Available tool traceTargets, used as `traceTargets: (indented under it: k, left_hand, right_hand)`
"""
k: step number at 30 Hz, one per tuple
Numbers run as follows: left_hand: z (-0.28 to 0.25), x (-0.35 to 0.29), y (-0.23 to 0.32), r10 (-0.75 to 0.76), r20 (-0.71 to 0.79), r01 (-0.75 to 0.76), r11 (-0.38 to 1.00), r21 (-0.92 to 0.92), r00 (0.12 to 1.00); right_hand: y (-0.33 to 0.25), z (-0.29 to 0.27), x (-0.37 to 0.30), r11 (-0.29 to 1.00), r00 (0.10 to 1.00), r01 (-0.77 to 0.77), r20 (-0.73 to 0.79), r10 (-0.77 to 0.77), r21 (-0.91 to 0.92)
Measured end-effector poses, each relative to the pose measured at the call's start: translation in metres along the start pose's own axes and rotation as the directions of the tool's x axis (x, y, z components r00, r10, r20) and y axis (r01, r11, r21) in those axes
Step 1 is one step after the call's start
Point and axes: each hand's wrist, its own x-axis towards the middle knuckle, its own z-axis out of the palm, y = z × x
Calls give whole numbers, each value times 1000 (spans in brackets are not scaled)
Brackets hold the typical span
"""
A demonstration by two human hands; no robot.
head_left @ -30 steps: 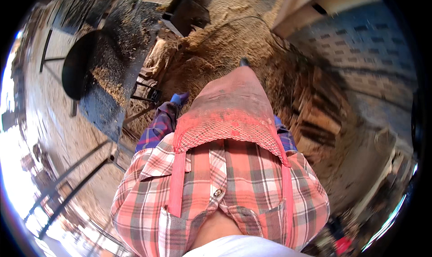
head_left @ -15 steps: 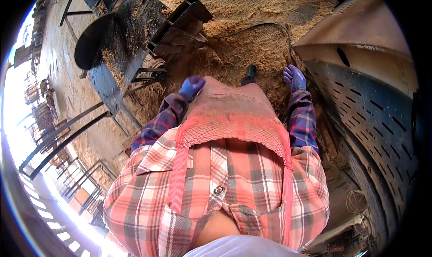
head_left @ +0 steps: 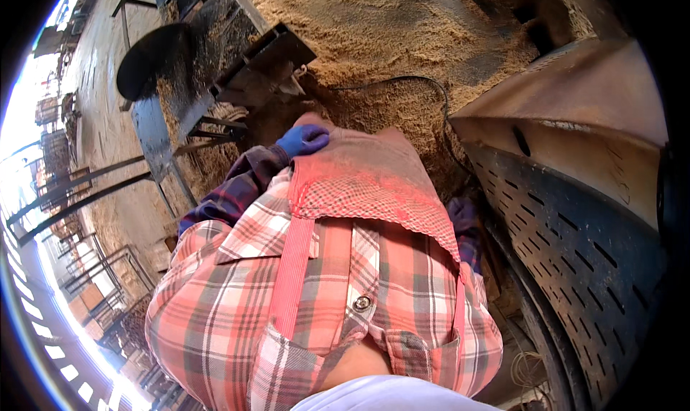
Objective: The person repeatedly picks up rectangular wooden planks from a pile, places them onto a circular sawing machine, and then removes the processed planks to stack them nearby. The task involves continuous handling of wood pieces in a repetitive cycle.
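Note:
My left hand (head_left: pixel 303 140), in a blue-purple glove, rests against the left edge of a worn pink-red apron (head_left: pixel 374 174). Its fingers are curled in, with a fold of the apron at them and more cloth bunched just beyond. The apron hangs from straps over my plaid shirt and spreads out in front of me. Of my right arm only the dark checked sleeve (head_left: pixel 466 224) shows, beside the apron's right edge. The right hand itself is out of sight.
To the right stands a large metal machine housing (head_left: pixel 568 195) with a slotted dark panel. At the left is a black metal machine table (head_left: pixel 154 62) strewn with sawdust. A black cable (head_left: pixel 431 81) crosses the sawdust-covered floor (head_left: pixel 381 30).
My left hand has moved slightly in over the apron's edge. My right hand has dropped back out of view, and my body has turned a little.

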Motion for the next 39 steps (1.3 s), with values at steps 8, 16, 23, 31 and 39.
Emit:
traceTargets:
  k: [8, 16, 23, 31, 39]
  left_hand:
    - [-11, -50, 10, -184, -130, 183, 983, -19, 974]
    - [-28, 13, 120, -61, 4, 61, 994, 93, 998]
    - [-43, 21, 178, 318, -50, -308, 940, 148, 947]
    - [-112, -8, 241, 808, -334, -644, 588, 489, 485]
    - [-120, 24, 202, 453, -337, -98, 703, 705, 825]
  right_hand:
    - [-100, 238, 103, 914, 917, 236, -235, -322, -329]
    - [-21, 280, 37, 923, 972, 188, -71, -224, -337]
    - [76, 127, -12, 979, 957, -123, -242, 160, 163]
    - [50, 213, 71, 529, 998, -32, -56, -30, -848]
    - [-13, 428, 118, 913, 956, 226, 258, -140, -340]
